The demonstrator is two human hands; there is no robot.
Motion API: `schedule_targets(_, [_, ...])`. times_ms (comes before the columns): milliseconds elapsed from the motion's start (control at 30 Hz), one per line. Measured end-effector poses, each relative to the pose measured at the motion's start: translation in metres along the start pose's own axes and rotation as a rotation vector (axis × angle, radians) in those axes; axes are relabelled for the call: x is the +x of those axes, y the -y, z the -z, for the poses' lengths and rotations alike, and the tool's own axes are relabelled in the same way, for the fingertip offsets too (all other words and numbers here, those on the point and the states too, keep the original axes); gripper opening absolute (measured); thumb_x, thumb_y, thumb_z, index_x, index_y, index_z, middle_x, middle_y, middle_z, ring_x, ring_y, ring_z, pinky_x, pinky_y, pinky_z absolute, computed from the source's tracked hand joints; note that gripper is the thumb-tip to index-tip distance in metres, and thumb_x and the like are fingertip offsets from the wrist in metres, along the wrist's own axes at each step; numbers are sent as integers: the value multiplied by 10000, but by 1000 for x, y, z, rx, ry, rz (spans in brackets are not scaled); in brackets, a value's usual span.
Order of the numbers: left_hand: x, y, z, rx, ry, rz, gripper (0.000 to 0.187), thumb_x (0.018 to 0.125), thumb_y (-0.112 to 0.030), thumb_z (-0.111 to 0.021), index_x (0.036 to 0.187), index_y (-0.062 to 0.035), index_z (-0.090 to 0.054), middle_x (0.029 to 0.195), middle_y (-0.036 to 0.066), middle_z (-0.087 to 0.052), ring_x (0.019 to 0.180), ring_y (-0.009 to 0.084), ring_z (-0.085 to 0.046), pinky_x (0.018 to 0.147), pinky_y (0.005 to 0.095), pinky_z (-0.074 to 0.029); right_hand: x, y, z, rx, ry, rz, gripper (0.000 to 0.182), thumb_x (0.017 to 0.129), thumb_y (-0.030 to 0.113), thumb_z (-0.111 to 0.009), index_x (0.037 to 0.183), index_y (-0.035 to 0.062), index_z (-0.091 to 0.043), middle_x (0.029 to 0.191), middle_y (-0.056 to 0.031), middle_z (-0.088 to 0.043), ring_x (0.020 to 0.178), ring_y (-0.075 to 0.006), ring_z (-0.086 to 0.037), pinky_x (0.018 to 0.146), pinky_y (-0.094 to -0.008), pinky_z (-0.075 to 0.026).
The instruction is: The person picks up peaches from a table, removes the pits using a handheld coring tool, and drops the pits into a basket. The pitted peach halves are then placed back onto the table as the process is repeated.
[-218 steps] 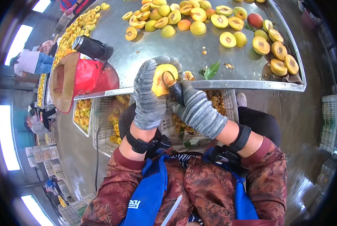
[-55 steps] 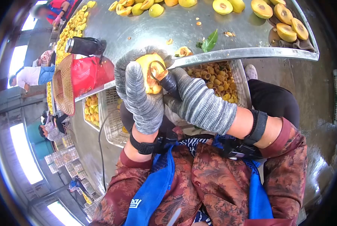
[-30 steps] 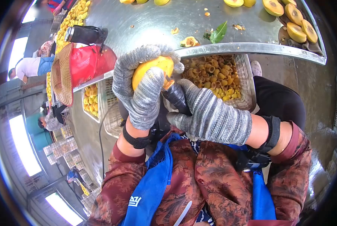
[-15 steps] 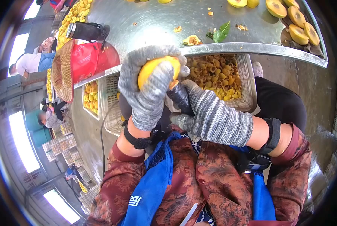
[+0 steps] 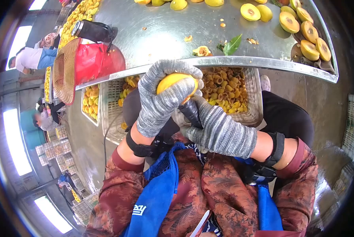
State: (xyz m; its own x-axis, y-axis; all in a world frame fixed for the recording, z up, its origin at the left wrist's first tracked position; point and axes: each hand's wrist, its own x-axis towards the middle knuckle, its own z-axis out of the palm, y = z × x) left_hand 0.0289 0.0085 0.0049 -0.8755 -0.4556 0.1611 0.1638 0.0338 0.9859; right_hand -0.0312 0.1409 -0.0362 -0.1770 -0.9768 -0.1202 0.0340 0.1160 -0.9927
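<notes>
My left hand [image 5: 161, 98], in a grey knit glove, is wrapped around a yellow fruit half [image 5: 173, 81] with its skin side up. My right hand [image 5: 218, 128], also gloved, grips the dark handle of a coring tool [image 5: 190, 111] whose tip is hidden under the fruit. Both hands are held over a white plastic basket [image 5: 253, 114] full of cut-out fruit cores, just below the edge of the steel table [image 5: 161, 35].
Halved yellow fruits [image 5: 303, 35] lie at the table's far right and top. A leaf [image 5: 231, 44] and scraps sit near the edge. A red bag with a straw hat [image 5: 82, 67] and a black flask [image 5: 94, 31] stand at left. Other people work at far left.
The fruit has turned in my left hand from cut face up to skin side up. Both hands have dropped lower, below the table edge; the tool's tip is now under the fruit.
</notes>
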Motion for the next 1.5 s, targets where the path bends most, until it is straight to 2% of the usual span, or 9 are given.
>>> schedule_targets(200, [8,-10,8,99,123,297,163,717,-99,-664,844,-25,-593,809,57,-617,747,121,-590,680,246,-479,2,6,4,20,83,-154,586,751,80,-618,1237,-26,-309,904,-76,-572,801,-142,-556,708,-263,-466])
schedule_targets(267, [13,-9,14,116,178,318,168,714,-107,-669,842,-26,-597,803,53,-615,745,119,-588,675,246,-479,5,0,-4,24,-40,13,451,759,190,-626,1048,-76,-404,635,-178,-539,504,-298,-555,445,-358,-450])
schedule_targets(400, [21,-13,19,138,287,385,197,699,-134,-689,844,-28,-608,774,38,-609,738,107,-582,668,244,-478,1,33,16,592,277,-416,249,787,113,-607,882,-4,-408,596,-45,-495,394,-141,-510,342,-254,-411])
schedule_targets(900, [21,-7,13,37,299,364,271,663,-206,-663,818,6,-592,745,115,-615,657,191,-602,615,310,-501,-5,22,21,789,364,-313,236,797,225,-602,793,3,-523,609,-27,-526,481,-90,-497,459,-206,-414])
schedule_targets(967, [18,-6,10,5,261,342,287,663,-217,-664,823,10,-589,742,127,-614,644,202,-603,603,316,-503,-5,22,23,1078,496,-333,229,785,225,-618,803,13,-532,613,-23,-525,537,-79,-505,497,-196,-412])
schedule_targets(1000, [16,-5,8,-60,240,329,296,667,-223,-661,829,13,-587,743,133,-613,643,208,-603,601,317,-502,-4,35,26,893,419,-347,224,774,214,-633,794,17,-530,608,-24,-524,491,-85,-494,456,-199,-403])
schedule_targets(1200, [6,2,10,-129,164,284,314,685,-241,-649,847,19,-579,743,147,-611,634,222,-599,589,319,-500,-2,24,18,911,406,-322,209,776,180,-630,769,9,-510,592,-34,-514,396,-107,-481,358,-219,-388])
schedule_targets(1300, [6,3,9,-121,143,275,320,689,-254,-642,847,17,-578,739,146,-608,632,223,-598,582,316,-499,-1,38,20,677,380,-408,203,774,160,-626,763,1,-501,586,-39,-509,395,-115,-495,357,-229,-402])
schedule_targets(1500, [11,-5,8,-102,144,303,322,712,-281,-623,844,8,-570,752,158,-602,626,228,-595,566,315,-502,2,31,17,753,380,-305,200,769,160,-630,751,6,-504,594,-37,-513,405,-122,-501,368,-228,-408])
